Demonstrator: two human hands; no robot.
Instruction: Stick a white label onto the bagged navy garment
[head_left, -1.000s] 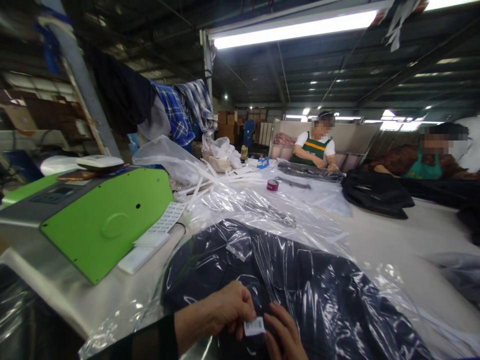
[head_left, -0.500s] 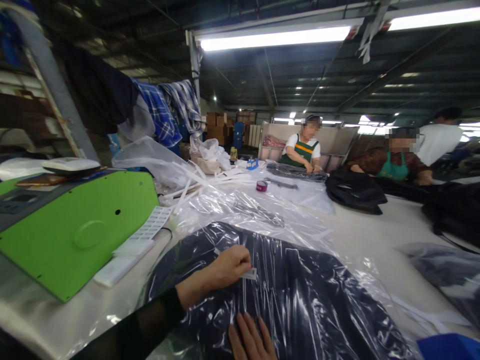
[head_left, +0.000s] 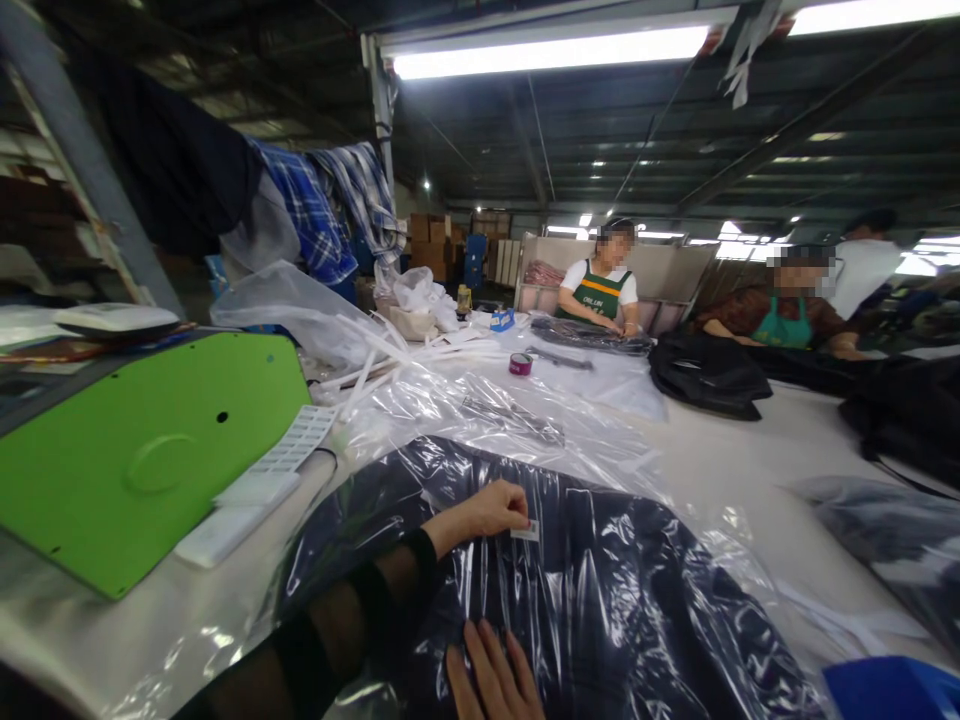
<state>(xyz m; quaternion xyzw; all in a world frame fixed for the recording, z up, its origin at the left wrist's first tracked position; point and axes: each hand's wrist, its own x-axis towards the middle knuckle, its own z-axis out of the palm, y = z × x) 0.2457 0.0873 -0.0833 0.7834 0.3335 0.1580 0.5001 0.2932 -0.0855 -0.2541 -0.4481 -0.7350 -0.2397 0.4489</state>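
Note:
A dark garment in a clear plastic bag [head_left: 622, 590] lies flat in front of me, its film wrinkled and shiny. My left hand [head_left: 499, 507], reaching in from the left in a black sheer-striped sleeve, is closed over the upper middle of the bag. Its fingertips pinch a small white label [head_left: 526, 531] with dark print; whether the label touches the film I cannot tell. Lower down, my right hand [head_left: 495, 675] rests open on the plastic, fingers stretched out. Only its fingers and part of its back show at the bottom edge.
At left stands a green machine [head_left: 165, 450] beside a sheet of labels [head_left: 296, 440]. Beyond the bag are loose clear film [head_left: 420, 400] and a purple tape roll [head_left: 520, 364]. Two co-workers handle dark goods across the table. A blue object [head_left: 892, 690] sits at lower right.
My left hand has moved to the right over the bag, and the white label has moved with it. My right hand stays flat on the plastic. The view has shifted slightly.

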